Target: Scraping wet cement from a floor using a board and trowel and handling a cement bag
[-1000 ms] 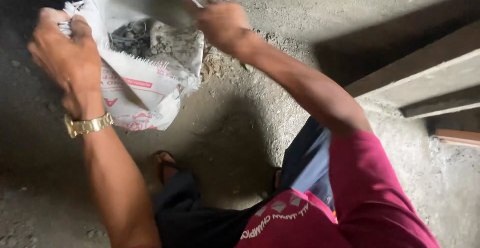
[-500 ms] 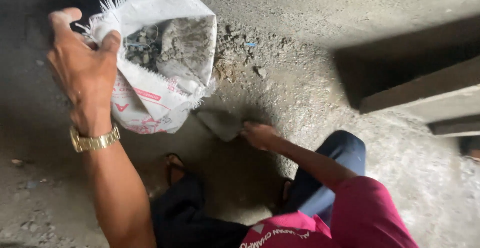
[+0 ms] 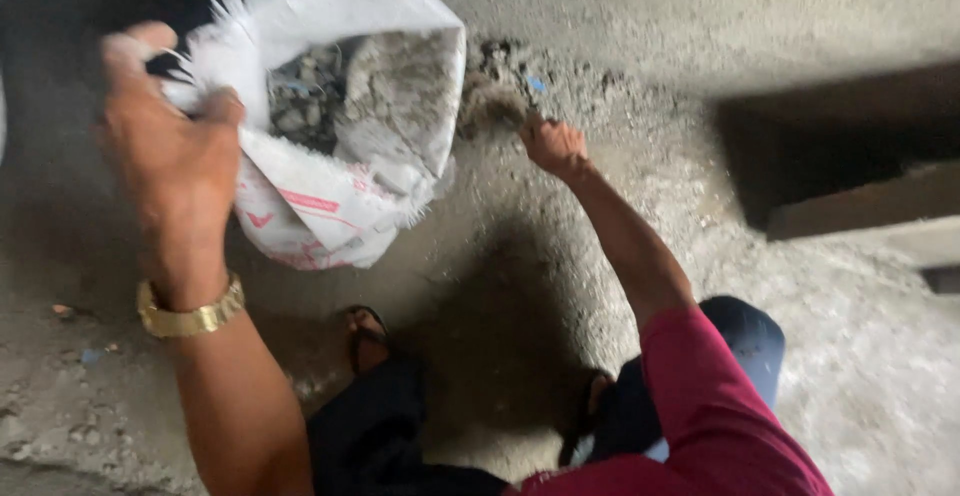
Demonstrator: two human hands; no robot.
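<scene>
Woven white sack (image 3: 345, 171), half full of grey rubble, sits on the concrete floor (image 3: 700, 16) with its mouth held up by the left hand (image 3: 175, 171), whose fingers are curled tight around the frayed rim on the sack's left side. Right hand (image 3: 553, 146) is just right of the sack, down at the debris pile (image 3: 500, 96), fingers closed on something, maybe a trowel, too blurry to tell. I'd guess the sack's heavy and floppy, the weave slick and dusty, so bunch a good fistful of rim rather than pinching the loose threads.
</scene>
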